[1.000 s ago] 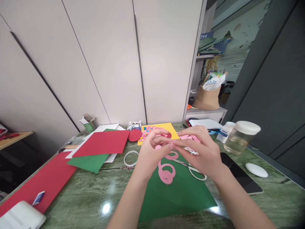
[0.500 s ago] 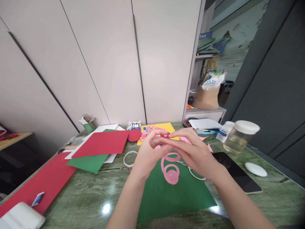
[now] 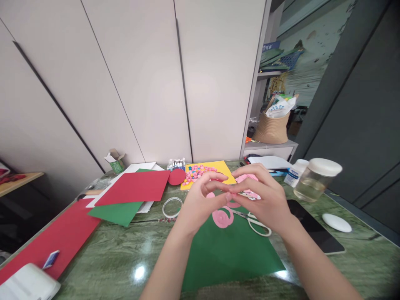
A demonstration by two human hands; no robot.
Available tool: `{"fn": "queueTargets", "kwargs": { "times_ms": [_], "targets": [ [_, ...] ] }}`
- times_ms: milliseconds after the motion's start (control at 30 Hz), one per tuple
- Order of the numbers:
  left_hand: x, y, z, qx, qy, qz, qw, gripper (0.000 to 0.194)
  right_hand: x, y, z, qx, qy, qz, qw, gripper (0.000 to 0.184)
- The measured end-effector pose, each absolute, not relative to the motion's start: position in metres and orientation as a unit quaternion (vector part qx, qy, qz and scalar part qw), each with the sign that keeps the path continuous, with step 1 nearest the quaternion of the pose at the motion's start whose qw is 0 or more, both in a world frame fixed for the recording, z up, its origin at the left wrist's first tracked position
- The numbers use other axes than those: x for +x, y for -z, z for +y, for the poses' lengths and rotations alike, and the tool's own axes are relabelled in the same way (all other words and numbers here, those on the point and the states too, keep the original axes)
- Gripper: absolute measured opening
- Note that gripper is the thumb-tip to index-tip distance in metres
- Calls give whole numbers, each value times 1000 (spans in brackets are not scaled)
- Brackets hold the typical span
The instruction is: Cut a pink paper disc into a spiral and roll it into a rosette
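Observation:
A pink paper spiral strip (image 3: 222,217) hangs below the fingertips, its coil over a dark green paper sheet (image 3: 231,260). My left hand (image 3: 200,204) pinches its upper end between thumb and fingers. Meeting it there, my right hand (image 3: 267,200) is also closed on the strip with its fingertips. The pinched end is mostly hidden by the fingers. White-handled scissors (image 3: 260,230) lie just under my right hand, with part of the blades covered. Pink paper scraps (image 3: 248,179) lie behind the right fingers.
Pink and blue beads (image 3: 198,173) sit on a yellow sheet (image 3: 220,166). A roll of tape (image 3: 171,207), a red circle (image 3: 176,177) and red sheets (image 3: 134,187) are to the left. A phone (image 3: 312,229), white mouse (image 3: 336,223) and lidded jar (image 3: 315,181) stand right.
Both hands have shifted slightly right, fingertips still together. The pink spiral's hanging coil has risen and looks more compact. More of the scissors' handle shows.

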State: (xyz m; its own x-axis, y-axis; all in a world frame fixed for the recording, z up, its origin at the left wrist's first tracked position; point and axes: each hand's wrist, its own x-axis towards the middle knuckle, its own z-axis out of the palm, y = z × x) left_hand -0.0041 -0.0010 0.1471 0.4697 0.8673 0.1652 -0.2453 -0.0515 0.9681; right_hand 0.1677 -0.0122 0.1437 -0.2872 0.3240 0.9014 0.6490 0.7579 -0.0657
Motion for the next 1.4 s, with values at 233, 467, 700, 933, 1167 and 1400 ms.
{"fn": "queueTargets", "kwargs": {
  "times_ms": [233, 467, 700, 933, 1167, 1400],
  "targets": [
    [-2, -145, -1, 609, -410, 278, 619, 29, 166, -141, -12, -321, 122, -806, 483, 19],
    [-4, -144, 1, 590, -441, 290, 611, 33, 168, -145, -14, -313, 137, -806, 484, 11],
    [-8, -148, 2, 584, -449, 279, 616, 33, 172, -145, -14, -293, 114, -823, 473, 18],
    [-8, -149, 2, 579, -460, 290, 607, 35, 169, -140, -11, -294, 112, -827, 466, 32],
    [-6, -148, 1, 571, -456, 292, 617, 36, 167, -143, -11, -307, 146, -781, 524, 14],
    [-4, -147, -1, 597, -430, 295, 610, 34, 168, -146, -13, -317, 141, -801, 489, 15]
  ]
}}
